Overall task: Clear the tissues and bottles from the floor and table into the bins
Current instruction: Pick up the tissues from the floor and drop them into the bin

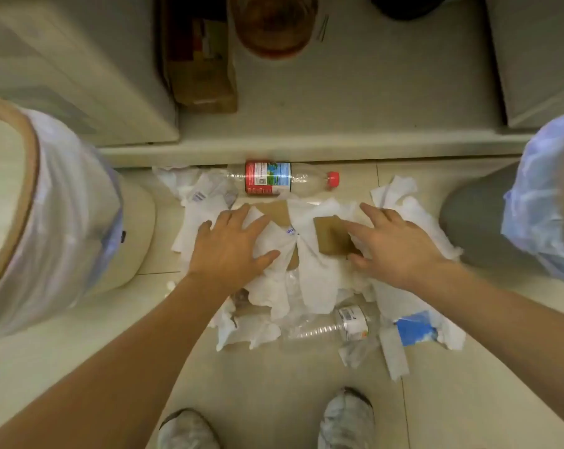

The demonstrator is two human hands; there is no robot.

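A heap of white tissues (313, 280) covers the floor in front of me, with brown cardboard pieces (331, 236) mixed in. My left hand (232, 251) lies spread on the left of the heap, fingers straight. On the right side my right hand (394, 244) reaches over the tissues with fingers spread, its thumb by a cardboard piece. A clear bottle with a red label and red cap (280, 178) lies on its side beyond the heap. Another clear bottle (335, 325) lies among the tissues nearer to me.
A cream bin lined with a plastic bag (57, 222) stands at the left. A grey bin with a bluish liner (540, 202) stands at the right. A raised ledge (306, 150) runs behind the heap. My two shoes (345, 419) are at the bottom.
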